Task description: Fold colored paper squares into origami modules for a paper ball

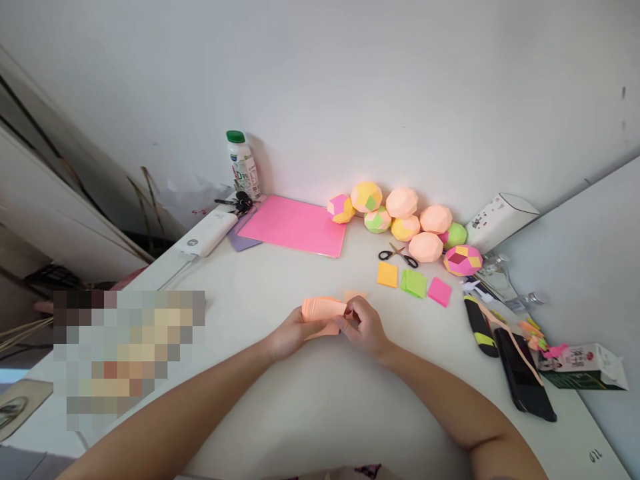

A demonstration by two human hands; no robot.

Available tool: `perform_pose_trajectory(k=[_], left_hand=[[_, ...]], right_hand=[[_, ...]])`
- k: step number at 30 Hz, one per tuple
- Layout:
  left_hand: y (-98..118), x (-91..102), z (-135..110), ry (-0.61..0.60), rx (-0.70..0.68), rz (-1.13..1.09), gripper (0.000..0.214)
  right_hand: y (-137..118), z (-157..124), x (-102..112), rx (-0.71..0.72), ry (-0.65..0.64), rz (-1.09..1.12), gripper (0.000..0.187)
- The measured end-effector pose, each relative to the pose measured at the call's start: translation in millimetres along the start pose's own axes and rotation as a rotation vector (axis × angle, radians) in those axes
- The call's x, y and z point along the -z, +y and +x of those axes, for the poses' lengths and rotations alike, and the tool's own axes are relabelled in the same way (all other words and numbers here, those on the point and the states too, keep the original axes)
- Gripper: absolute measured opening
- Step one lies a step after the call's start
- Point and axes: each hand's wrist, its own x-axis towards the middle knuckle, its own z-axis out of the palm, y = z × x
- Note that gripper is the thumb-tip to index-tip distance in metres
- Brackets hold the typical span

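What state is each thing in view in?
Peach paper sheets: held, curved
Bare left hand: closed on sheets
Bare right hand: pinching sheets' right edge
Black-handled metal scissors: open
White plastic green-capped bottle: closed, upright
White rectangular power bank: cable attached
Black rectangular phone: screen appears dark

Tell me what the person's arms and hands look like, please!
The left arm and right arm are bare, with no sleeves showing. The left hand and right hand wear no gloves, and neither wrist shows a watch or bracelet.
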Motion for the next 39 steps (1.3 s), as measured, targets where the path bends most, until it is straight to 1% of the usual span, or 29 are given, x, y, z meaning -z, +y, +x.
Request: perform_pose_trajectory(k=[3, 8, 13, 17, 20, 23, 26, 29, 33, 34, 35, 37, 39], left_hand=[[-1.4, -0.1, -1.4, 0.012, 0.053, -0.009, 0.038], [-4.4, 0.3, -1.0, 0.029, 0.076, -0.002, 0.038], [-0.7, -3.9, -1.3, -0.036, 0.065, -0.073, 0.04], [-0.8, -5.5, -2.1, -0.035, 0.065, -0.108, 0.043], [-3.5, -3.2, -2.2, 0.013, 0.08, -0.111, 0.039], [-6.6, 0.5, -1.2, 0.098, 0.092, -0.126, 0.034], [-9.3, 4.3, 1.2, 0.223, 0.08, -0.167, 0.032], [-11.3, 7.4, 3.6, 0.33, 0.077, -0.186, 0.034], [-13.0, 9.4, 5.3, 0.358, 0.074, -0.176, 0.038], [-13.2, 9.4, 5.5, 0.359, 0.075, -0.167, 0.039], [-13.4, 9.2, 5.6, 0.361, 0.074, -0.156, 0.04], [-13.5, 8.4, 5.5, 0.363, 0.066, -0.129, 0.042], [-13.5, 6.9, 5.0, 0.341, 0.057, -0.105, 0.039]], right_hand=[[-2.4, 0.8, 2.5, -0.031, 0.009, 0.046, 0.02], [-8.2, 0.1, 8.2, -0.01, 0.004, 0.135, 0.024], [-10.1, -1.0, 10.2, -0.023, -0.031, 0.138, 0.024], [-10.4, -1.6, 8.5, -0.011, -0.028, 0.104, 0.022], [-5.2, 2.3, 13.4, -0.014, 0.027, 0.059, 0.026], [8.1, 10.6, 25.5, -0.117, 0.048, -0.059, 0.026], [24.4, 18.5, 36.5, -0.217, -0.014, -0.237, 0.027], [34.8, 22.0, 40.2, -0.222, -0.068, -0.304, 0.023], [38.6, 21.6, 39.3, -0.23, -0.107, -0.33, 0.01], [38.5, 21.2, 39.3, -0.24, -0.112, -0.332, 0.008], [38.0, 20.6, 39.4, -0.251, -0.108, -0.335, 0.011], [34.0, 19.0, 39.1, -0.243, -0.037, -0.345, 0.017], [24.6, 16.3, 36.8, -0.16, 0.089, -0.323, 0.015]])
